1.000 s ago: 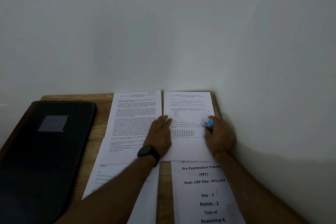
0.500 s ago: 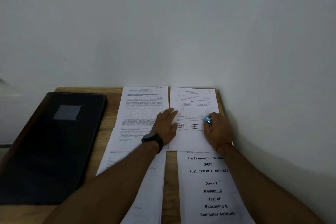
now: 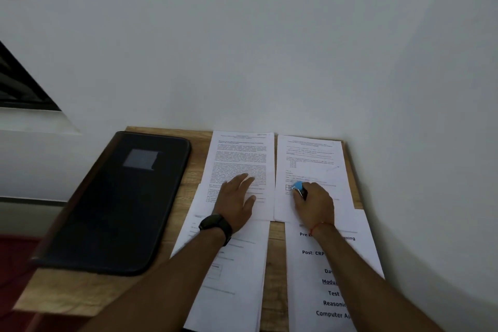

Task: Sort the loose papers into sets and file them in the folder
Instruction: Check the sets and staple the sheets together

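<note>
Wood-grain tabletop (image 3: 198, 155) carries four lots of paper in two columns. A black rounded-corner folder (image 3: 121, 202) lies closed at 9 o'clock of them, along the table's left edge.

Since the earlier frames the left hand (image 3: 234, 197) has slid toward 9 o'clock. Its fingertips then reached the gap between the far sheets. Now it lies wholly on the densely printed white sheet (image 3: 239, 153) at 11 o'clock, palm down, fingers straight and slightly spread.

The right hand (image 3: 315, 202) has also moved toward 9 o'clock, from the right half of the white question sheet (image 3: 310, 153) at 1 o'clock to its left half. Its fingers curl round a small blue-topped black object (image 3: 298, 186), whose tip sits over a printed grid. What that object is I cannot tell.

A narrow strip of bare wood parts the two columns. The white form stack (image 3: 231, 277) at 7 o'clock and the bold-titled white cover sheet (image 3: 310, 264) at 5 o'clock each tuck under the sheet beyond them. The question sheet's right edge runs close to the table's right edge, where the pale grey wall (image 3: 269, 48) closes in at 3 and 12 o'clock. Open wood shows between folder and papers, and near the table's front at 7 o'clock.
</note>
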